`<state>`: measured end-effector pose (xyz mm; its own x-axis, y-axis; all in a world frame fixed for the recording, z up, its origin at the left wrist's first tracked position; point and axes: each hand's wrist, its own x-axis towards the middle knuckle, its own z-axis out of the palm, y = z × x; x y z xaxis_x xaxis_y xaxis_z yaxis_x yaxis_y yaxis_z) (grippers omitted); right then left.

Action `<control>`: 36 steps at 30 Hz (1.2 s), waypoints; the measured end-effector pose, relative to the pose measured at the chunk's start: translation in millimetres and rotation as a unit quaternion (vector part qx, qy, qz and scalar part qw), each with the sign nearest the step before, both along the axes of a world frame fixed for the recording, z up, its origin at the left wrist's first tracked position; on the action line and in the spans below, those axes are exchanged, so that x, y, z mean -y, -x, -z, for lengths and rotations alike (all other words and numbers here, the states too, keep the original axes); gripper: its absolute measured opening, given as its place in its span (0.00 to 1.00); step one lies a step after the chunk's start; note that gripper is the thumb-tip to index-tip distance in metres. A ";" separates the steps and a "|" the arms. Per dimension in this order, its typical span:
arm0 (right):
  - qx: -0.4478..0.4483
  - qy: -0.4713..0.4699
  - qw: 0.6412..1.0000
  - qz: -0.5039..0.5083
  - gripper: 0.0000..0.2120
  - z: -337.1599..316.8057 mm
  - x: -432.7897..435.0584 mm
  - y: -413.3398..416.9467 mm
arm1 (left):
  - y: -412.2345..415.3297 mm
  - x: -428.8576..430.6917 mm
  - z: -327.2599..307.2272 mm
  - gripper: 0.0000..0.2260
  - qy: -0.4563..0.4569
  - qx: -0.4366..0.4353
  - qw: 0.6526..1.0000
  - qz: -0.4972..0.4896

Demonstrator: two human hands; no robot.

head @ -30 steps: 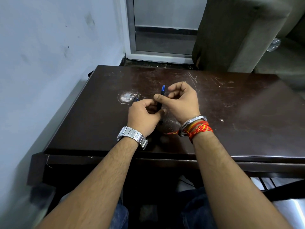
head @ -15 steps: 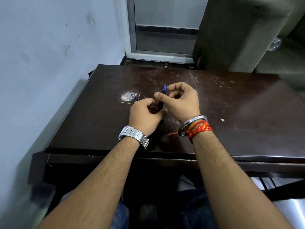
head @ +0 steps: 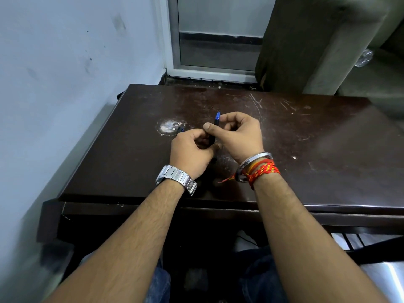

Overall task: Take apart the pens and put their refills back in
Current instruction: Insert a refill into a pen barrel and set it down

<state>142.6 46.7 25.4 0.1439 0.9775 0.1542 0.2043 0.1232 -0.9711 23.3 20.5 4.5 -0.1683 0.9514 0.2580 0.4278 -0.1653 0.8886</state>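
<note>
Blue-tipped pen (head: 213, 132) is gripped by both left hand (head: 189, 154) and right hand (head: 239, 135) above table (head: 306, 154); refill could be bent if twisted off-axis.

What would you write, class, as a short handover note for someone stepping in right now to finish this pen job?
Left hand: closed around the lower part of the pen.
Right hand: pinching the pen's upper part, blue tip pointing up and away.
Location: pen held above the dark table; another small blue piece shows just beyond the left hand.
Done: cannot tell from this view.
Left: separate this pen, refit its refill.
</note>
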 end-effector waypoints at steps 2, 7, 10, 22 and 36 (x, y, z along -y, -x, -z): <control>-0.013 0.003 1.000 -0.005 0.10 0.4 -0.5 1.5 | 0.6 0.0 0.2 0.08 0.004 0.005 1.000 0.002; 0.001 -0.004 1.000 0.002 0.08 0.4 -0.2 0.4 | 0.7 -0.5 1.3 0.06 -0.005 -0.010 1.000 -0.002; -0.001 0.000 1.000 0.006 0.10 1.5 -0.7 1.2 | 1.2 -0.4 0.8 0.09 0.001 0.001 1.000 -0.003; -0.002 -0.036 0.999 0.021 0.08 -0.5 -1.2 -3.7 | -2.5 -0.3 -1.1 0.08 -0.002 0.002 1.000 0.016; 0.017 -0.032 0.999 -0.005 0.03 0.9 -2.5 -1.5 | -0.7 -1.4 -1.7 0.07 0.005 0.015 1.000 0.018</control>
